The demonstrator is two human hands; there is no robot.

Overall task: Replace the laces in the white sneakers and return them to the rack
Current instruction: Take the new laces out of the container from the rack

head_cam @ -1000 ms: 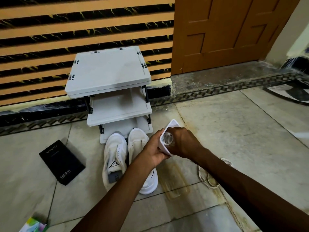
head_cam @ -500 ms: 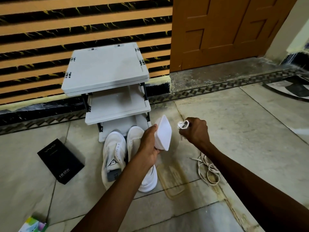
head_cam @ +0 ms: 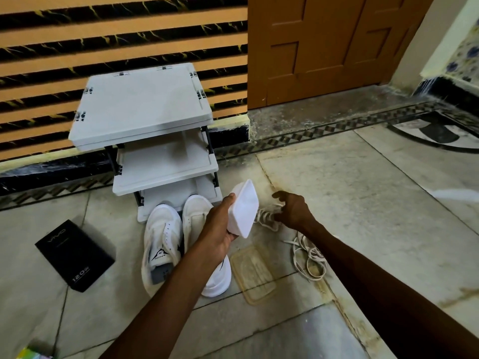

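Two white sneakers point(head_cam: 162, 237) without laces stand side by side on the floor, toes toward the grey three-shelf rack point(head_cam: 140, 107). My left hand point(head_cam: 217, 229) grips a small white plastic box point(head_cam: 245, 208), tilted on edge above the right sneaker. Just right of the box, my right hand point(head_cam: 295, 211) holds a bundle of white laces point(head_cam: 267, 216) a little above the floor. A second loose heap of white laces point(head_cam: 308, 257) lies on the tiles under my right forearm.
A clear plastic lid point(head_cam: 255, 273) lies flat on the floor right of the sneakers. A black phone box point(head_cam: 74, 255) lies to the left, a colourful packet point(head_cam: 31, 354) at the bottom left corner. Striped wall and wooden door point(head_cam: 324, 47) stand behind the rack.
My right hand drew the lace bundle out of the white box and moved it right and down. The left hand tipped the box onto its edge.
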